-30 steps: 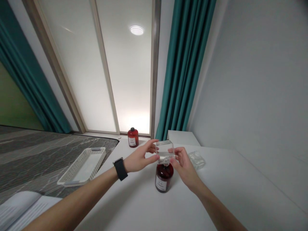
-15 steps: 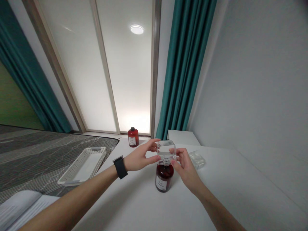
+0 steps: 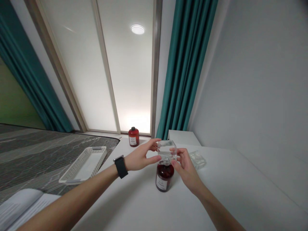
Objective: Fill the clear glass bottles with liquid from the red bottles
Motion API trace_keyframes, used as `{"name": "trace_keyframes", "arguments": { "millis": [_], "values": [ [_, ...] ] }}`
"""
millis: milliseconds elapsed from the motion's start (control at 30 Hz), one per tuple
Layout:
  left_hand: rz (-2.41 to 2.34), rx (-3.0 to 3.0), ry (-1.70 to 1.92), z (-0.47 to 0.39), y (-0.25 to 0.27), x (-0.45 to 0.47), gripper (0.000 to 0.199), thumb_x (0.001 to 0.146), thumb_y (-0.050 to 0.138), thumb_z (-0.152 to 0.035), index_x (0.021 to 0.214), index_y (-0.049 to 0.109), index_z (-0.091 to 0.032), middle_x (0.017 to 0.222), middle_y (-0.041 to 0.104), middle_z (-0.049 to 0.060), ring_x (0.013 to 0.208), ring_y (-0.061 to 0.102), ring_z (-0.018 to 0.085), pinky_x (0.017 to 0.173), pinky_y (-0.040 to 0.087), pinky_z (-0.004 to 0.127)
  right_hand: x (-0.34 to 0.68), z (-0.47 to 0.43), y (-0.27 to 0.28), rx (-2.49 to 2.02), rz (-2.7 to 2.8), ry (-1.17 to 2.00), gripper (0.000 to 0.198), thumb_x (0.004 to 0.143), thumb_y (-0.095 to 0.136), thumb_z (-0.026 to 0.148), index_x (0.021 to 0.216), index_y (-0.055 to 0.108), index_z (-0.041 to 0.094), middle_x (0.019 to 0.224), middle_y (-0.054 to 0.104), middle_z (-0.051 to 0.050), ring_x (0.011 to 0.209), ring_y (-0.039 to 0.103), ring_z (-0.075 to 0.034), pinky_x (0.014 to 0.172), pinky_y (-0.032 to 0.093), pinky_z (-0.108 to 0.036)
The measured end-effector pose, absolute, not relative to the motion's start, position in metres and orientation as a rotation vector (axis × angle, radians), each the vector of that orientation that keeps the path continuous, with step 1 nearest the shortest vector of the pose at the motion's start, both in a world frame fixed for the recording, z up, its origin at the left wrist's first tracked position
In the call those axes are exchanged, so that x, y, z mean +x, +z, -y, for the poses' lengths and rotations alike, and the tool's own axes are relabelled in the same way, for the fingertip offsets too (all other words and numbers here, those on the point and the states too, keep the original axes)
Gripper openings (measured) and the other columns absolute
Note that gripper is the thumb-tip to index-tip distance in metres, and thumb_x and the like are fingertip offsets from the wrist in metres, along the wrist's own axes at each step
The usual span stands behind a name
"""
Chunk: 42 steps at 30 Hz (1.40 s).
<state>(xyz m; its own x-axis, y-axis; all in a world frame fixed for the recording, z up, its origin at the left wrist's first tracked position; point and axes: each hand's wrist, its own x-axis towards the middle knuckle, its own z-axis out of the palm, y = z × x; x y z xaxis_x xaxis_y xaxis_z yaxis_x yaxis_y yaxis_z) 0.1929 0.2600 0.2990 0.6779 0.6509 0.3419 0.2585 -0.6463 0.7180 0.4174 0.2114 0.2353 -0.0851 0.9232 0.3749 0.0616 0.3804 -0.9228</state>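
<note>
A clear square container (image 3: 166, 148), its round neck-like part pointing down, sits over the top of a dark red bottle (image 3: 164, 179) with a white label. The bottle stands upright on the white table (image 3: 134, 205). My left hand (image 3: 141, 156), with a black watch on the wrist, holds the container's left side between thumb and fingers. On the right side, my right hand (image 3: 184, 163) grips it with thumb low and fingers higher. The container hides the bottle's cap area. Whether its lower end touches the bottle I cannot tell.
Another red bottle (image 3: 133, 137) with a black cap stands at the table's far edge. Crumpled clear plastic (image 3: 197, 159) lies right of my hands. A white basket (image 3: 63, 179) and an open book (image 3: 21, 205) are at the left. Behind stands a white box (image 3: 184, 138).
The whole view has shifted very slightly. Both hands, the container and the bottle keep the same positions relative to one another.
</note>
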Motion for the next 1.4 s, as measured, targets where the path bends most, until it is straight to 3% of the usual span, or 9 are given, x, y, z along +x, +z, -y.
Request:
{"name": "trace_keyframes", "arguments": {
  "millis": [667, 1200, 1400],
  "values": [
    [-0.666, 2.231, 0.799, -0.261, 0.297, 0.193, 0.064, 0.091, 0.065, -0.035, 0.145, 0.033, -0.022, 0.129, 0.057, 0.014, 0.108, 0.06, 0.026, 0.097, 0.049, 0.05, 0.426, -0.208, 0.245, -0.916, 1.582, 0.991, 0.038, 0.091, 0.053, 0.057, 0.114, 0.043, 0.028, 0.124, 0.053, -0.007, 0.097, 0.059, -0.023, 0.087, 0.049, -0.041],
    [-0.66, 2.272, 0.762, -0.259, 0.303, 0.194, 0.07, 0.088, 0.068, -0.03, 0.147, 0.03, -0.021, 0.134, 0.054, 0.015, 0.111, 0.059, 0.027, 0.1, 0.049, 0.051, 0.429, -0.212, 0.24, -0.882, 1.539, 1.02, 0.033, 0.092, 0.057, 0.05, 0.115, 0.045, 0.03, 0.128, 0.052, -0.007, 0.098, 0.059, -0.022, 0.088, 0.05, -0.041],
    [-0.664, 2.311, 0.791, -0.257, 0.301, 0.193, 0.073, 0.086, 0.068, -0.028, 0.147, 0.03, -0.021, 0.137, 0.052, 0.016, 0.113, 0.058, 0.028, 0.101, 0.048, 0.052, 0.429, -0.213, 0.238, -0.856, 1.572, 0.96, 0.034, 0.092, 0.057, 0.051, 0.115, 0.045, 0.029, 0.127, 0.052, -0.008, 0.108, 0.056, -0.025, 0.091, 0.05, -0.042]
  ]
}}
